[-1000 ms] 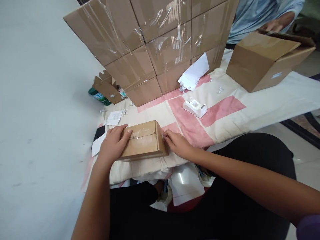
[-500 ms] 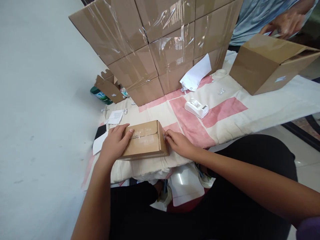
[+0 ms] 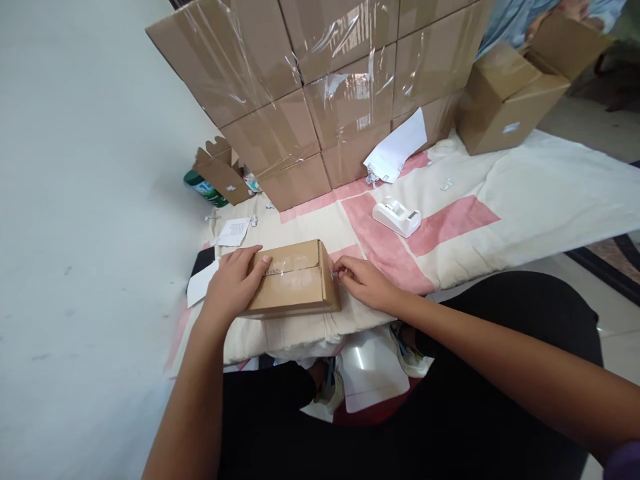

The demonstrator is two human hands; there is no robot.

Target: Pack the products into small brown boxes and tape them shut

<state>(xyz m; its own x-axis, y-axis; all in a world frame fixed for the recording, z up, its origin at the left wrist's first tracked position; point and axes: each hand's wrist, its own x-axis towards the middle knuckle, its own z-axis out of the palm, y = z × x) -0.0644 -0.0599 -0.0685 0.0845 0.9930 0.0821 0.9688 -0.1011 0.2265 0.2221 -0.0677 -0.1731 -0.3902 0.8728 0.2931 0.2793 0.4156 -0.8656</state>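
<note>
A small closed cardboard box (image 3: pixel 287 290) lies on the cloth-covered table in front of me, clear tape across its top seam. My left hand (image 3: pixel 235 280) holds the box at its left end, thumb on top and fingers reaching over the far edge. At the right end face, my right hand (image 3: pixel 363 281) has its fingertips pinched together against the cardboard. A tiny pale bit shows by those fingertips, too small to name. Beyond the box stands a white tape dispenser (image 3: pixel 397 217).
Taped cardboard boxes (image 3: pixel 350 100) are stacked at the back. A co-worker's hands (image 3: pixel 567 12) are at an open carton (image 3: pixel 505 110), far right. White papers (image 3: pixel 395 147) lean on the stack. A printed sheet (image 3: pixel 233 231) and a green container (image 3: pixel 205 190) sit near the left wall.
The carton by the co-worker has tilted and shifted left and back, its flap now raised. My two hands stay at the small box, nearly unmoved; the view has shifted slightly.
</note>
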